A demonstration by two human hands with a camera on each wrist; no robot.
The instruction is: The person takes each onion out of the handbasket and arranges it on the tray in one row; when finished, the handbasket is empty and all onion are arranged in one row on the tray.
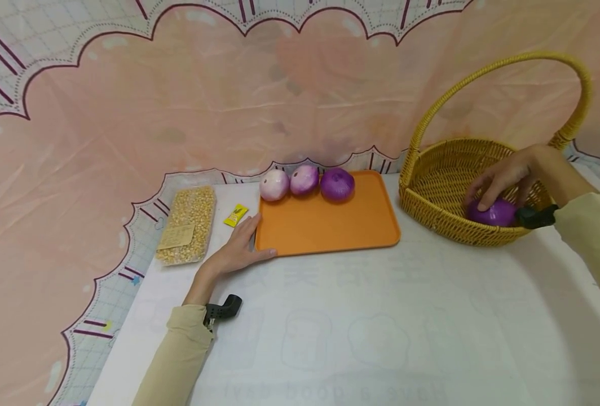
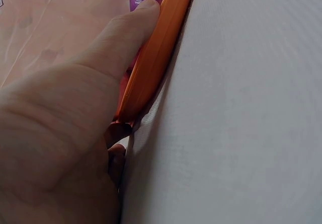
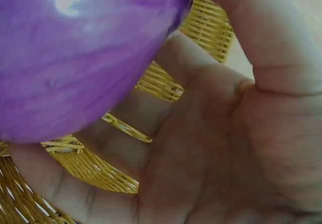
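On the right, my right hand [image 1: 508, 175] reaches down into a yellow wicker basket [image 1: 427, 211] and grips a purple onion [image 1: 500, 214] from above. The right wrist view shows that onion [image 3: 85, 58] large, with fingers spread around it and wickerwork behind. My left hand [image 1: 236, 248] touches the near left corner of an orange tray [image 1: 325, 228], its fingers along the left side. The left wrist view has the thumb [image 2: 136, 25] lying on the tray's rim [image 2: 156, 58]. Three onions line the tray's far edge: a pale one [image 1: 274, 185], a light purple one [image 1: 304, 179] and a dark purple one [image 1: 338, 184].
A clear pack of corn kernels [image 1: 193, 211] with a paper label lies left of the tray. Between them is a small yellow packet [image 1: 236, 215]. The basket's tall handle [image 1: 482, 76] arches above it. Patterned pink cloth [image 1: 229, 113] hangs behind the white tabletop [image 1: 371, 327].
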